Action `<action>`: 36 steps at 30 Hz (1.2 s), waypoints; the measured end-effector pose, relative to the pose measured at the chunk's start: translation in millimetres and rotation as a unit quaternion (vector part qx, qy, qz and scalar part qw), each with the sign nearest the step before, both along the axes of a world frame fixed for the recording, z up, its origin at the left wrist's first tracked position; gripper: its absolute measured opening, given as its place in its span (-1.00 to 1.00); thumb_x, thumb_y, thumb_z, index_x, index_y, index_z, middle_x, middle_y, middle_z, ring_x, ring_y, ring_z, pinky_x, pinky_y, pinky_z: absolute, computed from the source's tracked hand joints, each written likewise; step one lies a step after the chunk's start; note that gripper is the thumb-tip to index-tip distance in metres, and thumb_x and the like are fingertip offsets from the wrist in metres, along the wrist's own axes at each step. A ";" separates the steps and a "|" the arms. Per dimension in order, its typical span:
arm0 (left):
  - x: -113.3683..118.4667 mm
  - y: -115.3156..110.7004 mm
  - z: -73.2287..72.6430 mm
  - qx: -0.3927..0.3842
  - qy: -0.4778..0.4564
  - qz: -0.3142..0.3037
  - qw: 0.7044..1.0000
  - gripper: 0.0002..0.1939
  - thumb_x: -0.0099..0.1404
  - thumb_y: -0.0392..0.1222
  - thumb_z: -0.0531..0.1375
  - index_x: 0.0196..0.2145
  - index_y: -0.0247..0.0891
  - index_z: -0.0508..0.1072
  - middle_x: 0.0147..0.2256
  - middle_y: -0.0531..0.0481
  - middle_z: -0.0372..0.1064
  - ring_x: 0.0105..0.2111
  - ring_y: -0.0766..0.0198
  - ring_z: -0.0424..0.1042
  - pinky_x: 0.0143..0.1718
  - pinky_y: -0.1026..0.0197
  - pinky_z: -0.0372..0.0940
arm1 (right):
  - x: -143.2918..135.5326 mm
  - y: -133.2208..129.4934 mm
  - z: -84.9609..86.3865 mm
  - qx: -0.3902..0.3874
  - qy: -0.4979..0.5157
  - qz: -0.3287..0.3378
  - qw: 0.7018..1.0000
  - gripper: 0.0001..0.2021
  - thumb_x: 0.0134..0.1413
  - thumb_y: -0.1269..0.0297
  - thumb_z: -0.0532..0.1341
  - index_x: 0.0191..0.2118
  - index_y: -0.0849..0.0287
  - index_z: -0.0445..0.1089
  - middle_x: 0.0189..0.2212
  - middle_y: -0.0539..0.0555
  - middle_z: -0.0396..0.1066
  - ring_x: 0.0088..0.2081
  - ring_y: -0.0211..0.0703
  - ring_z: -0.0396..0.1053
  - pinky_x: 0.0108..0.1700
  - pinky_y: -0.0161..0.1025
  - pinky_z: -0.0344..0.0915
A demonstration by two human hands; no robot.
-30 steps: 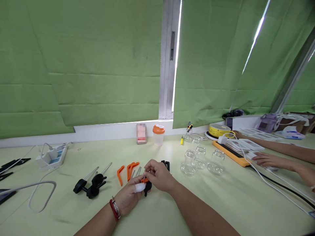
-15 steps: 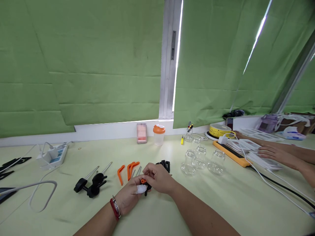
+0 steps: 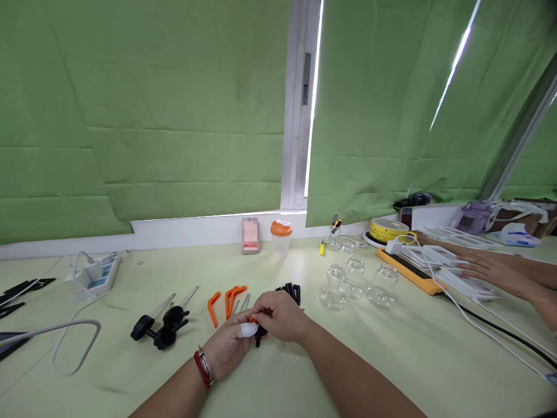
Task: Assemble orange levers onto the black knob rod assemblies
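Observation:
My left hand (image 3: 234, 343), its thumb wrapped in white tape, is closed around a small black plastic part (image 3: 260, 335). My right hand (image 3: 278, 316) meets it from the right, fingertips pinched at a small orange piece (image 3: 252, 319) against the black part. Fingers hide most of both pieces. Just beyond my left hand lie bent orange plastic levers (image 3: 213, 309) and thin metal rods (image 3: 245, 302). Several short black pieces (image 3: 296, 293) sit behind my right hand. To the left rest black caps with metal stems (image 3: 165, 334).
Clear glass jars (image 3: 336, 284) stand at right, beside an orange power strip (image 3: 411, 274). An orange-lidded cup (image 3: 281, 239) and a blurred upright card (image 3: 250, 236) are at the back. Another person's hands (image 3: 483, 270) touch white trays at far right. A white cable (image 3: 82, 325) loops at left.
My hands stay together in nearly the same place; my right fingers have shifted slightly over the orange piece, covering more of it. The other person's hand has moved slightly.

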State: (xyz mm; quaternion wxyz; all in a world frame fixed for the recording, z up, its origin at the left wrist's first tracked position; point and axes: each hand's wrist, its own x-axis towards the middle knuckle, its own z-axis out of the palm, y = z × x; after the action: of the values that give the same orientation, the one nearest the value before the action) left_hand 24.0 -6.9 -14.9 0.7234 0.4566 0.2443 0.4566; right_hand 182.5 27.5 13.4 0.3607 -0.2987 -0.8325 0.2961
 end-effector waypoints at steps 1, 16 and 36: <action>0.0 0.1 -0.1 0.000 -0.002 -0.001 1.000 -0.71 0.06 -0.37 0.22 -0.21 -0.27 0.53 -0.24 -0.10 0.40 -0.25 0.18 0.29 -0.13 0.14 0.13 | 0.3 0.2 0.1 0.006 -0.003 -0.002 1.000 -0.81 -0.03 0.49 0.13 -0.40 0.12 0.47 -0.43 -0.02 0.44 -0.41 -0.27 0.41 -0.36 -0.36 0.32; 0.7 1.2 1.4 0.008 -0.005 -0.012 1.000 -0.63 0.03 -0.40 0.21 -0.15 -0.26 0.52 -0.19 -0.11 0.43 -0.13 0.10 0.29 -0.11 0.14 0.10 | 2.4 0.6 4.9 0.077 -0.060 0.008 0.995 -0.81 -0.02 0.44 0.16 -0.37 0.07 0.51 -0.42 -0.03 0.47 -0.38 -0.26 0.41 -0.30 -0.34 0.29; 3.0 -2.2 13.1 0.117 0.177 0.035 0.977 -0.46 0.01 -0.35 0.30 -0.01 -0.08 0.41 -0.13 -0.04 0.41 -0.09 0.04 0.30 -0.08 0.06 0.17 | -2.4 0.4 7.1 0.223 -0.105 0.069 0.967 -0.84 0.02 0.42 0.15 -0.37 0.11 0.49 -0.34 0.02 0.47 -0.35 -0.21 0.30 -0.17 -0.22 0.22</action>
State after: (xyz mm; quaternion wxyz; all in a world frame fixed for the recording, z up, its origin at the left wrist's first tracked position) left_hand 27.1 -9.0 -1.9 0.5939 0.6027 0.3292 0.4191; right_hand 180.1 27.9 20.5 0.3072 -0.1819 -0.9294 0.0941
